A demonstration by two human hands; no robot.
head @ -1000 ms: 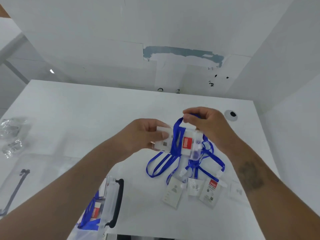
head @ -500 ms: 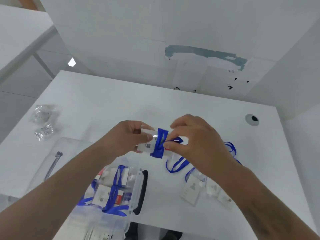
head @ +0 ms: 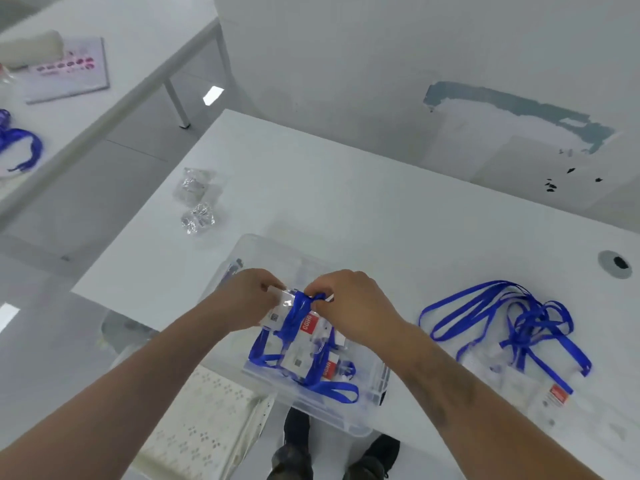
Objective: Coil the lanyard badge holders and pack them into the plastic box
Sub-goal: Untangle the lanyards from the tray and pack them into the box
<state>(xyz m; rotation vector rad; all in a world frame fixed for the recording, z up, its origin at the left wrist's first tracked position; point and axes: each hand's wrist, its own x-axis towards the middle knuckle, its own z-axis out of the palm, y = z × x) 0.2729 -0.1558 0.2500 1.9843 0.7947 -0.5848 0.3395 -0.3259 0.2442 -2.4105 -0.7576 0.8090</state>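
**A:** Both hands are over the plastic box [head: 375,382] at the near edge of the counter [head: 346,188]. The left hand [head: 247,299] pinches one end of a clear badge holder [head: 282,308]; the right hand [head: 349,303] has its fingers curled onto the blue lanyard [head: 301,306] wrapped round that holder.

**B:** So a bundle in hand, held just above the box. Is it finished?

**A:** It looks wound, several turns of strap across the card. Whether the right hand is tucking the end or only holding it, I cannot tell; the fingertips are hidden behind the knuckles.

**B:** And what's already in?

**A:** Inside the box lie packed bundles [head: 311,362], blue strap round clear holders with red labels showing. One loop of strap trails toward the box's near wall. I can't count them cleanly through the plastic.

**B:** What's left, then?

**A:** A loose pile of lanyards [head: 512,323] on the counter to the right, well apart from the box, straps tangled, their holders lying at the near side. A few at least, all still uncoiled.

**B:** Partway, I'd judge?

**A:** Somewhere in the middle. This bundle needs setting down, then that pile needs coiling and packing.
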